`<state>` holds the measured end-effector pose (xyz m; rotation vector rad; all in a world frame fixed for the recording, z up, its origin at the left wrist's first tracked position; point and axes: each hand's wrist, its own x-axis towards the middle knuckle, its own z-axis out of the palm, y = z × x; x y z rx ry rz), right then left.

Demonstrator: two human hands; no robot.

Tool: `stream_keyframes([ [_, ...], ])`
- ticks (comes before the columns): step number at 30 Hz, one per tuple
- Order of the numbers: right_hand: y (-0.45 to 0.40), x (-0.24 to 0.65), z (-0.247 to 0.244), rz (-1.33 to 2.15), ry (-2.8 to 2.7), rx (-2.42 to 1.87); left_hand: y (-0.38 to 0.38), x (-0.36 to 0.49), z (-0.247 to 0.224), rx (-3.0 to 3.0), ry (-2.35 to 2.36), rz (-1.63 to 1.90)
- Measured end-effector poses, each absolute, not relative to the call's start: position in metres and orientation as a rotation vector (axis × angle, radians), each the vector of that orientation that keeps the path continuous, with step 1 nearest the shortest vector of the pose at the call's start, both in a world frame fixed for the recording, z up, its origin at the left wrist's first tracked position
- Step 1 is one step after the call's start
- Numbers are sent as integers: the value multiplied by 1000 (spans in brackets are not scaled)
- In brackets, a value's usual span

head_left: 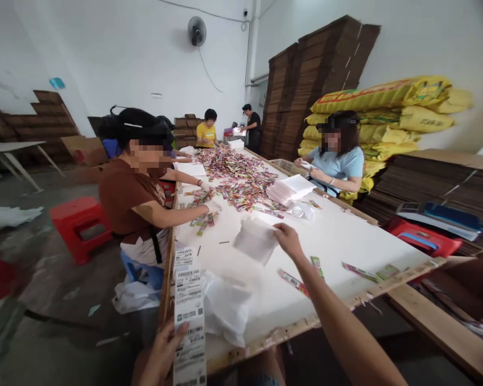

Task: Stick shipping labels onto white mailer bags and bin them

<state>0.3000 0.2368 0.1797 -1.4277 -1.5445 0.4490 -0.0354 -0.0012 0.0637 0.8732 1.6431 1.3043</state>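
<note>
A long strip of printed labels (190, 305) hangs along the near left edge of the white table (338, 230). My left hand (167, 343) is at the lower left, its fingers closed on the strip's edge. Over the middle of the table, my right hand (288, 240) pinches the upper right corner of a blurred white bag (255, 239). Right beside the strip lies a crumpled white plastic bag (225, 305). Small colourful packets (293, 281) lie near my right forearm, with another packet (360, 272) farther right.
A large heap of packets (241, 174) covers the table's far half, near a stack of white bags (290, 188). A person in brown (132, 193) handles packets at left; another in light blue (338, 161) sits at right. A red stool (80, 225) stands at left.
</note>
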Motion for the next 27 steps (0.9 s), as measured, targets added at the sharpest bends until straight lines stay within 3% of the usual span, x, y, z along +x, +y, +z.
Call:
stream_keyframes([
  [3, 223, 304, 230, 384, -1791, -1174, 10, -36, 51, 945, 1625, 1265],
  [5, 209, 287, 232, 429, -2081, -1029, 10, -39, 44, 940, 1675, 1243],
  [10, 159, 213, 144, 659, -2542, -952, -17, -39, 58, 806, 1660, 1352],
  [14, 109, 183, 107, 677, -2287, -970, -41, -32, 91, 634, 1508, 1473],
  [19, 65, 152, 153, 1062, -2108, -590, -33, -17, 127, 680, 1439, 1634],
  [22, 58, 133, 172, 926, -2052, -610, -23, -12, 154, 595, 1201, 1663],
  [27, 39, 129, 179, 663, -2221, -408, -19, -24, 178, 169, 931, 1365],
])
